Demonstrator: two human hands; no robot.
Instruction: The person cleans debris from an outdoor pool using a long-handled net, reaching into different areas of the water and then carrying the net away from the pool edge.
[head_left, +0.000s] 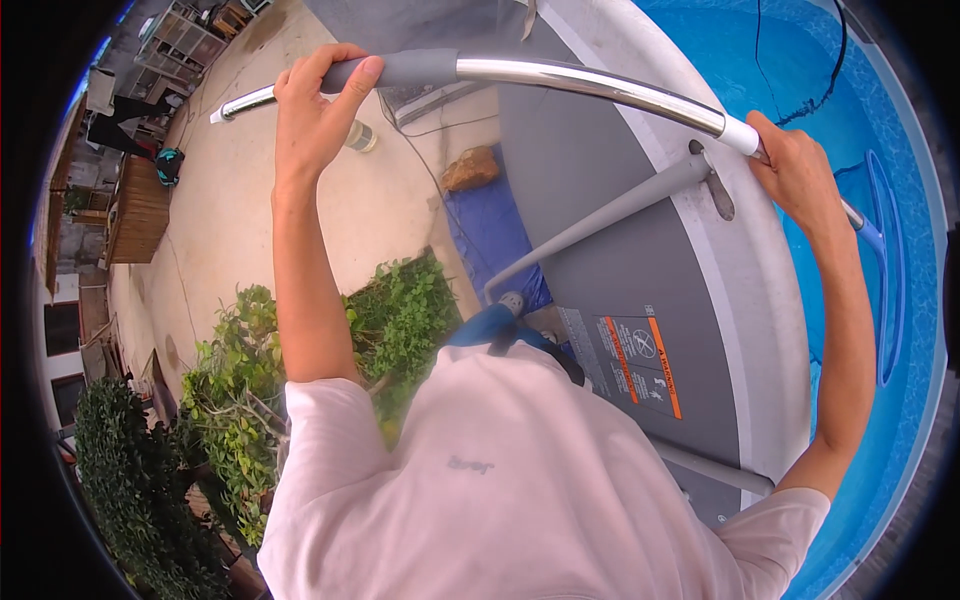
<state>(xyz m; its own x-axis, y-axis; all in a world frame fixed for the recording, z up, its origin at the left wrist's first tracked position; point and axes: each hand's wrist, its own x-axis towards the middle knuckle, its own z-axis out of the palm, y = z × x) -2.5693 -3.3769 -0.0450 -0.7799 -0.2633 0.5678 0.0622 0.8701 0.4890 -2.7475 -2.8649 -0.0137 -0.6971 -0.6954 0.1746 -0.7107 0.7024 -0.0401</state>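
Up at the left, my left hand (322, 97) is closed around the grey foam grip (420, 67) of a shiny telescopic metal pole (592, 79). My right hand (799, 169) grips the same pole farther along, just past its white collar (739, 136), above the pool rim. The pole looks curved in this lens. Beyond my right hand it joins a blue-framed pool skimmer net (889, 270), which lies over the water at the right; whether it touches the water I cannot tell.
An above-ground pool with a pale rim (757, 300) and grey wall (645, 247) stands at my right. A slanted grey support tube (600, 221), a blue tarp (484, 225) and a rock (471, 169) are near my feet. Leafy plants (240, 360) grow at left; a dark hose (838, 64) reaches into the pool.
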